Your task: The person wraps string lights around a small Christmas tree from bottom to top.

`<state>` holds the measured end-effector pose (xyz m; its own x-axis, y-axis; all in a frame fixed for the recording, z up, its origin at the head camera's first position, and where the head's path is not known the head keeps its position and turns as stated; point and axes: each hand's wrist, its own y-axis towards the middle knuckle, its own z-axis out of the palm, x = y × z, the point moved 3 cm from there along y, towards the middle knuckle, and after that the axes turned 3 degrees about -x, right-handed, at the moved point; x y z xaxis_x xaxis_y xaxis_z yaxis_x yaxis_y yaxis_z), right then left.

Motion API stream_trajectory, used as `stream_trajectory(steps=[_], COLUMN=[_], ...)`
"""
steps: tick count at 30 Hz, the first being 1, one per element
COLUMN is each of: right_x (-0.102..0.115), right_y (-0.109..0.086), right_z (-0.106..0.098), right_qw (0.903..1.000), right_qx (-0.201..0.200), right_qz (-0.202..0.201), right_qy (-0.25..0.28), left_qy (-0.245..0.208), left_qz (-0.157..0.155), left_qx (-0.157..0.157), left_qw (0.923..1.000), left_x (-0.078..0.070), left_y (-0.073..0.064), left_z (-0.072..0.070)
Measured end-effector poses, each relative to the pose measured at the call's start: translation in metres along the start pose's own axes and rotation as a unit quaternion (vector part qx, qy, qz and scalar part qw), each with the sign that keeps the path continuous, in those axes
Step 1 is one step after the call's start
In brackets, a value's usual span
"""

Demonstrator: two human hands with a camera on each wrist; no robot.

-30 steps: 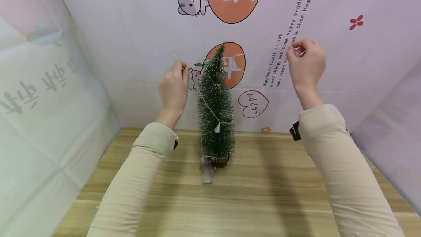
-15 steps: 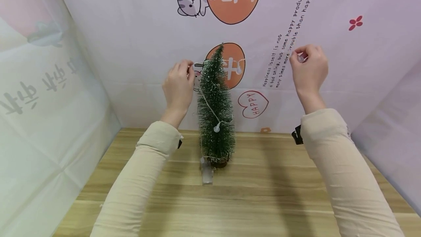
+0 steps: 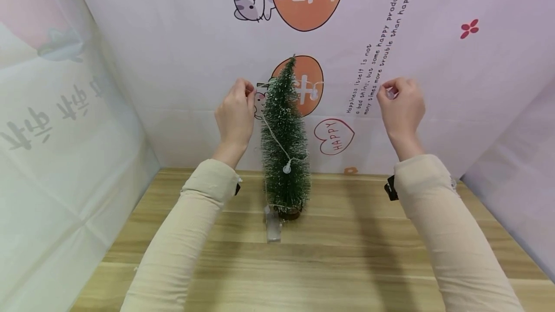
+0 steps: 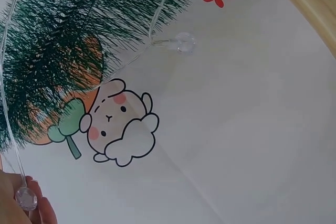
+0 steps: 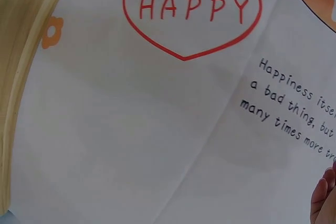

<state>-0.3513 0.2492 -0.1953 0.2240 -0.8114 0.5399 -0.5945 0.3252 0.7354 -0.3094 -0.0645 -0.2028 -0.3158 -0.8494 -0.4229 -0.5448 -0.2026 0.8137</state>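
A small green Christmas tree (image 3: 285, 134) with white-flecked needles stands upright on a round brown base. A clear-wired string of fairy lights (image 3: 274, 135) winds round it, one bulb (image 3: 287, 168) resting against its front. My left hand (image 3: 235, 118) pinches the wire left of the treetop; in the left wrist view a clear bulb (image 4: 26, 198) lies at its fingertips. Out to the right, my right hand (image 3: 403, 110) pinches the string's other stretch, with a clear bulb (image 3: 390, 94) showing between thumb and fingers. Another bulb (image 3: 314, 94) hangs from the wire right of the treetop.
A clear battery box (image 3: 273, 227) lies on the wooden table (image 3: 329, 259) in front of the tree base. Close behind the tree hangs a white printed backdrop (image 3: 182, 61), and similar sheets close off both sides.
My right hand has come down, lowering its end of the wire. My left hand has shifted slightly right, toward the tree. The bulb by the treetop has swung down and right.
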Motion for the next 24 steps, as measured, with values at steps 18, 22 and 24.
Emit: stream_trajectory(steps=[18,22,24], right_x=[-0.028,-0.036,-0.040], right_y=[-0.027,-0.036,-0.041], right_z=[0.016,0.020,0.022], right_qw=[0.9983,0.9970,0.9965], right_qx=[0.041,0.049,0.054], right_qz=[-0.036,-0.054,-0.059], right_qy=[-0.020,-0.024,-0.026], left_qy=[0.003,0.007,0.007], left_qz=[0.045,0.054,0.055], left_qx=[0.022,0.038,0.041], left_qw=[0.9987,0.9978,0.9976], left_x=[0.004,0.004,0.006], left_y=[-0.008,-0.010,-0.012], left_z=[0.004,0.006,0.007])
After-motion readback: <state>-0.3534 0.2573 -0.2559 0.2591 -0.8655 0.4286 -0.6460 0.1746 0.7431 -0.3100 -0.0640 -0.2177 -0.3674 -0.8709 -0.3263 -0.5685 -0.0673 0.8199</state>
